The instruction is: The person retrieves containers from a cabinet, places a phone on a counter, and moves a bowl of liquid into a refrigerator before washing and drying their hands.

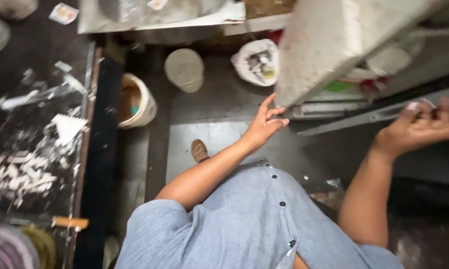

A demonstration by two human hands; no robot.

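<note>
The view looks straight down on a grey, worn concrete floor in a cramped work area. Along the left runs a dark counter littered with white scraps and chips. On the floor stand a cream plastic bucket with brownish contents, a round pale lid and a white bag of rubbish. A brown sandal shows below the person's blue buttoned garment.

A big whitish slab juts in from the upper right, over grey metal rails. The left hand has its fingers spread, fingertips touching the slab's lower corner. The right hand curls over a rail at the far right, fingers pressed together on a small pale object too blurred to identify.
</note>
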